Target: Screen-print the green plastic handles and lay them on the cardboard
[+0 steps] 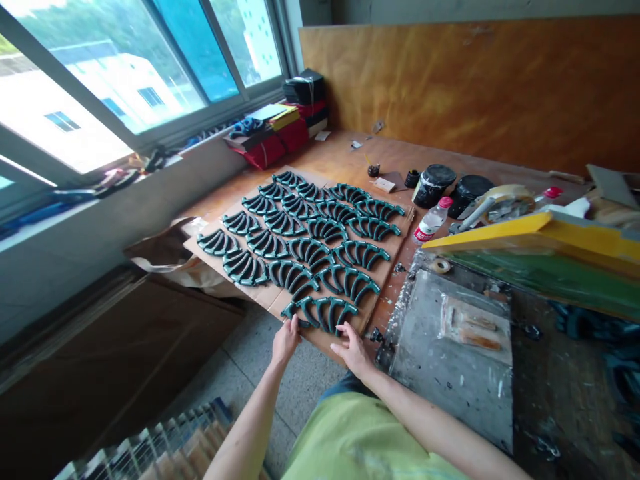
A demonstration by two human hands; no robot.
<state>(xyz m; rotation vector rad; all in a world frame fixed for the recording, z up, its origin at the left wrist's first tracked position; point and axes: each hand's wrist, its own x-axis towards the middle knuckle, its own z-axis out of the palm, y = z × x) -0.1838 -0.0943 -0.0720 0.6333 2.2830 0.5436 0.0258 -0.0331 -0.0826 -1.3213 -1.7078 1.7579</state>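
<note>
Left hand (286, 340) is sitting at the near edge of the cardboard sheet (260, 293), fingers against the left tip of the front dark-green curved part (320, 313); can't tell if it's gripping. Right hand (353, 350) is hovering open just below that part's right side, well apart from the left. Matching curved parts (285, 223) are lying in rows across the sheet, which is resting on the wooden desk (350, 157). Two black tubs (433, 185) and a water bottle (433, 220) are standing beyond it. A yellow-framed screen (530, 233) is sitting above a paint-smeared metal plate (450, 360) on the right.
</note>
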